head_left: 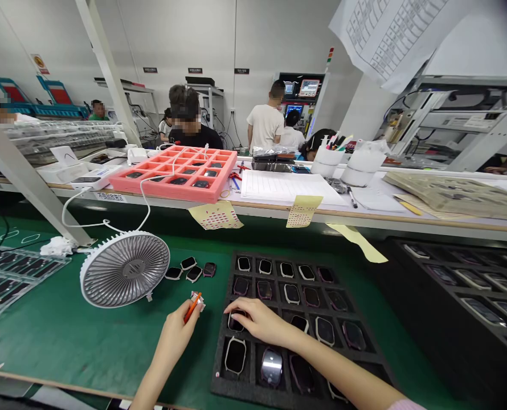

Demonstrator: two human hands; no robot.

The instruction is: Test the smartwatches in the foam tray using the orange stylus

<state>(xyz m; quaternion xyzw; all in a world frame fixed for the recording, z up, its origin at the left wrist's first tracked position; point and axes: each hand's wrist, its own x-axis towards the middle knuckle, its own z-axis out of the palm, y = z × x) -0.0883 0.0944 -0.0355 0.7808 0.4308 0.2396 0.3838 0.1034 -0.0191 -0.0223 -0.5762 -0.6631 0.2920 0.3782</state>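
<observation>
My left hand (177, 330) is closed around a thin orange pen-like stick (192, 308), its exact kind unclear. A small whitish piece (200, 301) shows at the fingertips, partly hidden. Over a black foam tray (221, 354) with square compartments reaches my right hand (260, 322), thumb and fingers closed at a smartwatch case (235, 326) in the left column. The hand covers part of that case. Other watch cases with dark screens lie in the tray, among them a silver-rimmed one (235, 355) nearer me and a shiny-faced one (272, 368) beside it.
A round fan (127, 269) stands left on the green mat, with several loose watch cases (194, 274) beside it. Another dark tray (407, 296) is at right. The shelf above holds a pink tray (172, 191), papers (287, 187) and pen cups (327, 162). People work beyond.
</observation>
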